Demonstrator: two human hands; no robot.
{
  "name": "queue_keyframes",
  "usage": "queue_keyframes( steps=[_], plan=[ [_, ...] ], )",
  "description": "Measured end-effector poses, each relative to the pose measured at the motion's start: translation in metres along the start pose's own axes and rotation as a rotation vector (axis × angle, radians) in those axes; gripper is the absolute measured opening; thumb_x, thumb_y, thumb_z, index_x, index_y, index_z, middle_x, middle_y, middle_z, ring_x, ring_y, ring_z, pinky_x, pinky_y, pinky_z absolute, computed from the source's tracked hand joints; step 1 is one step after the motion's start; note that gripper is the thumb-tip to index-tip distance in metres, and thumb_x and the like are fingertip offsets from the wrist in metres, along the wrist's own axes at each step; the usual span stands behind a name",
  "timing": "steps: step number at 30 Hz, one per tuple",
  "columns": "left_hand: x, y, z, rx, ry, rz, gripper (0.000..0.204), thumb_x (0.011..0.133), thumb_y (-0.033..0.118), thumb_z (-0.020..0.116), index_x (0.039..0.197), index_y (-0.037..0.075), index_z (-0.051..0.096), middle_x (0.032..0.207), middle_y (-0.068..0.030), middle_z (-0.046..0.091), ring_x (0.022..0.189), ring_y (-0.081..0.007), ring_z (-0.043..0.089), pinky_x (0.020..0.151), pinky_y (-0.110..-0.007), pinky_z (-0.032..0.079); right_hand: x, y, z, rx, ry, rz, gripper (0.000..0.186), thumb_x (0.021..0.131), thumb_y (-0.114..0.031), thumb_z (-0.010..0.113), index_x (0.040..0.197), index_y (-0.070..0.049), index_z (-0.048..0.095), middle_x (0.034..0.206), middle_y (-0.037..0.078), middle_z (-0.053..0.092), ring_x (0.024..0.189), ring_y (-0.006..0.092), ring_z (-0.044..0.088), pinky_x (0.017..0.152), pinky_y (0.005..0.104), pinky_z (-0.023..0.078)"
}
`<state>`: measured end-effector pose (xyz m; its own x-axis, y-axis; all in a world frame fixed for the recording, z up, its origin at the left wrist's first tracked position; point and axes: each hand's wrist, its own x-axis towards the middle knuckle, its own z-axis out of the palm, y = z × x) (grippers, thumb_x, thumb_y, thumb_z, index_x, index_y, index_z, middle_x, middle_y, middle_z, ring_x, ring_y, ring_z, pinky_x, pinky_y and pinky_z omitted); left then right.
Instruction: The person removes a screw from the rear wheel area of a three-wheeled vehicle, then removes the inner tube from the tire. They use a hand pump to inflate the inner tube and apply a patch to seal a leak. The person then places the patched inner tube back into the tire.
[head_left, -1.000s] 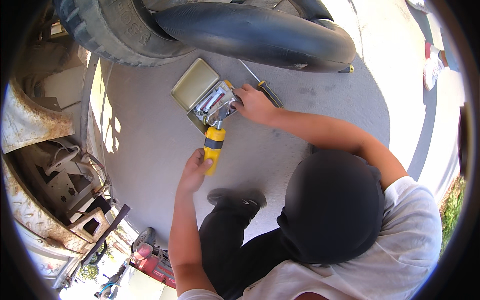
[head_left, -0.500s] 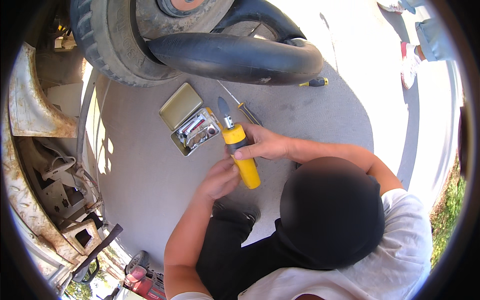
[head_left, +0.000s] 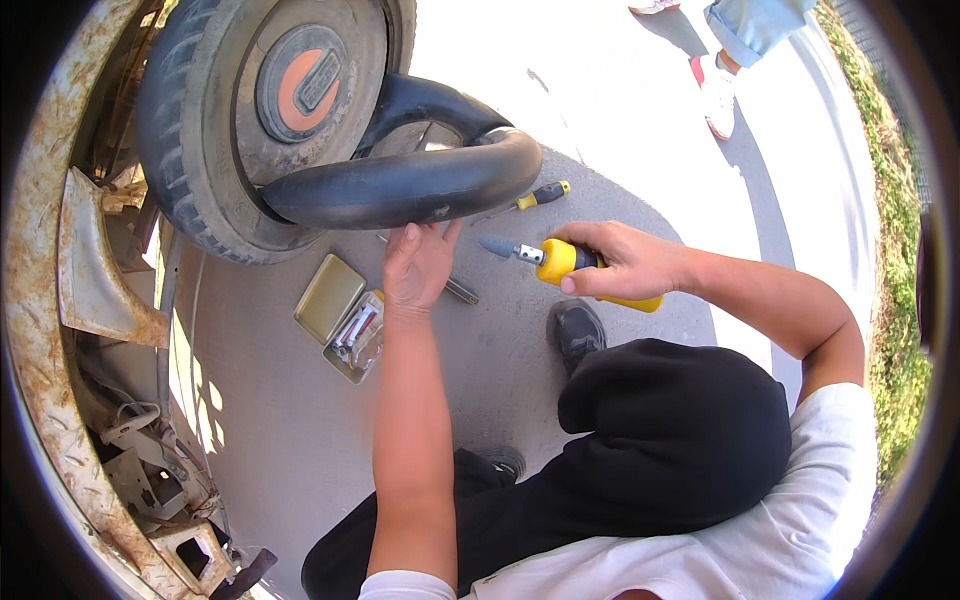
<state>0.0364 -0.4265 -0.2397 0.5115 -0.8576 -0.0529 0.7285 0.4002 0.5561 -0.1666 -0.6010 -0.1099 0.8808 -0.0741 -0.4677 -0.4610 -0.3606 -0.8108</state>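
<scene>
My right hand is wrapped round a yellow handheld rotary grinder with a black band. Its grey pointed grinding stone points left, toward the tube. My left hand reaches up to the underside of a black inner tube, thumb and fingers apart; some fingertips are hidden behind the tube, so a firm touch is hard to judge. One end of the tube goes into a worn tyre on a wheel. Below the tube lies an opened tin repair box holding small tubes and parts.
A yellow-and-black screwdriver lies beyond the tube, and another screwdriver is partly hidden behind my left hand. Rusty vehicle bodywork stands along the left. Another person's shoe shows at the upper right.
My left hand has let go of the grinder and moved forward to the tube. My right hand has moved right, turning the grinder from upright to pointing left. The view has shifted too.
</scene>
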Motion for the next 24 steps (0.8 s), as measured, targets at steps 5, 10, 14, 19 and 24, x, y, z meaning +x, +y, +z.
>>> queue_keyframes(
  steps=[5, 10, 14, 19, 24],
  plan=[
    [0.004, -0.013, 0.012, -0.061, -0.023, 0.160, 0.067, 0.082, 0.040, 0.077, 0.139, 0.014, 0.053, 0.142, -0.0033, 0.054, 0.139, -0.0206, 0.041, 0.119, -0.044, 0.024, -0.031, -0.032, -0.042, -0.240, 0.073, 0.214, 0.065, 0.078, -0.047, 0.063, 0.120, 0.003, 0.060, 0.090, 0.014, 0.061, 0.083, 0.0251, 0.059, 0.073, 0.0364, 0.048],
    [-0.027, -0.016, 0.006, -0.026, 0.061, 0.199, 0.069, 0.080, 0.043, 0.078, 0.138, 0.013, 0.054, 0.141, -0.0029, 0.055, 0.134, -0.0228, 0.047, 0.118, -0.046, 0.028, -0.013, -0.019, -0.034, -0.207, 0.389, 0.074, 0.067, 0.077, -0.040, 0.067, 0.125, 0.005, 0.056, 0.096, 0.016, 0.062, 0.088, 0.0259, 0.061, 0.079, 0.0360, 0.049],
    [-0.067, 0.003, -0.001, -0.024, 0.128, 0.193, 0.072, 0.080, 0.044, 0.078, 0.138, 0.011, 0.052, 0.137, -0.0031, 0.057, 0.131, -0.0247, 0.049, 0.113, -0.046, 0.035, 0.024, -0.002, -0.020, -0.134, 0.353, 0.026, 0.071, 0.074, -0.039, 0.070, 0.128, 0.004, 0.055, 0.100, 0.017, 0.062, 0.092, 0.0269, 0.062, 0.083, 0.0362, 0.050],
    [-0.090, 0.030, 0.024, 0.327, 0.277, 0.327, 0.097, 0.072, 0.033, 0.089, 0.147, 0.007, 0.033, 0.134, -0.0093, 0.051, 0.126, -0.0258, 0.051, 0.107, -0.041, 0.042, 0.079, -0.033, 0.009, -0.058, 0.212, -0.019, 0.077, 0.076, -0.043, 0.072, 0.133, 0.004, 0.050, 0.106, 0.018, 0.062, 0.098, 0.0276, 0.061, 0.088, 0.0359, 0.049],
    [-0.092, 0.047, 0.065, 0.712, 0.554, 0.477, 0.103, 0.072, 0.025, 0.091, 0.149, 0.003, 0.027, 0.134, -0.0125, 0.048, 0.121, -0.0235, 0.051, 0.105, -0.037, 0.042, 0.098, -0.049, 0.044, 0.107, 0.018, -0.028, 0.079, 0.080, -0.045, 0.071, 0.136, 0.006, 0.047, 0.114, 0.019, 0.060, 0.107, 0.0276, 0.059, 0.095, 0.0357, 0.047]
  ],
)
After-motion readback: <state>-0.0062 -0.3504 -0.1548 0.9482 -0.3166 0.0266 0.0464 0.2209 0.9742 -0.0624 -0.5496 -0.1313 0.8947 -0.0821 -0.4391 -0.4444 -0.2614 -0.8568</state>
